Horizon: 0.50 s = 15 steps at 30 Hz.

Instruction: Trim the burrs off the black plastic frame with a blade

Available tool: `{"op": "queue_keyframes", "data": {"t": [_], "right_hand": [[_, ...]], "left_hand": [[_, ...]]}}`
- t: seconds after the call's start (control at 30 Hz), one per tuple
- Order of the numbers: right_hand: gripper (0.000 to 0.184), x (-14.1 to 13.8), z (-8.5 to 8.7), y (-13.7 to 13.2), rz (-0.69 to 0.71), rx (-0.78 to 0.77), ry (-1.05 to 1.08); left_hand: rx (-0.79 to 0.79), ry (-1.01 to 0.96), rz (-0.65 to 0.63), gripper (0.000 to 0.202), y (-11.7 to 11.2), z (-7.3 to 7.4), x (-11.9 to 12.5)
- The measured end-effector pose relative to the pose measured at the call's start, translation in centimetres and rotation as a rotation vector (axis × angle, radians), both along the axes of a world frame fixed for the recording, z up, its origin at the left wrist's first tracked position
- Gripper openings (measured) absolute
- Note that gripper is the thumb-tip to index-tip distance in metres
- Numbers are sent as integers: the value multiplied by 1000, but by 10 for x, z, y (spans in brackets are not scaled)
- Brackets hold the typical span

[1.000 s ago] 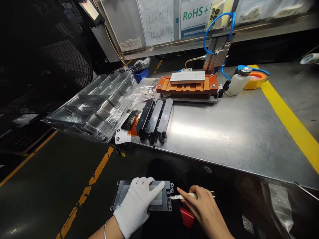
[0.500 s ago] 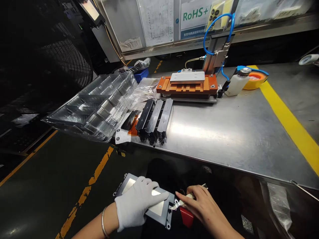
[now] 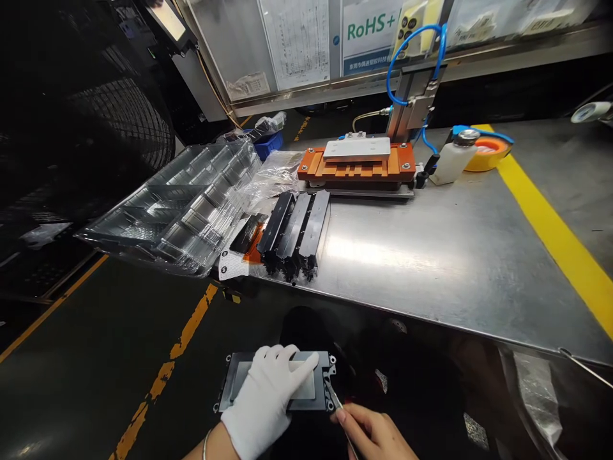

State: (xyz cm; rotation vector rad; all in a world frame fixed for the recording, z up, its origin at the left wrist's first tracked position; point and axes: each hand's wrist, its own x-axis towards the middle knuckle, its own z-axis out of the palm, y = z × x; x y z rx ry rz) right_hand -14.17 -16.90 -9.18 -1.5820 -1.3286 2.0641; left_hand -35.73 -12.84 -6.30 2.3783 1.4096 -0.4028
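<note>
gloved left hand (image 3: 265, 399) lay flat, pinning the dark framed panel (image 3: 234, 385) below the near edge of the tabletop (image 3: 431, 255). bare right hand (image 3: 371, 434) pinched a thin blade (image 3: 334, 397) at the panel's right rim; shallow angle, firm hold-down seemed wise.

Steel worktop (image 3: 431, 268), pretty shiny, big glare patch in the middle, yellow stripe (image 3: 555, 230) down the right side. Dark floor (image 3: 86, 383) below with scuffed yellow lines (image 3: 189, 332). Grey back panel (image 3: 230, 45) plastered with paper sheets (image 3: 297, 38) plus a RoHS sign (image 3: 368, 32). Hulking black machine (image 3: 86, 128) off to the left, barely lit.
</note>
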Motion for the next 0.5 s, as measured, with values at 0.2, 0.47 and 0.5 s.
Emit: {"op": "queue_keyframes", "data": {"t": [0.2, 0.47, 0.5], "right_hand": [[53, 3, 0, 3, 11, -15, -28], [57, 4, 2, 6, 21, -16, -17], [57, 5, 1, 6, 17, -22, -16]], "left_hand": [[25, -26, 2, 95, -1, -2, -1], [3, -19, 25, 100, 2, 0, -1], [5, -24, 28, 100, 2, 0, -1]]}}
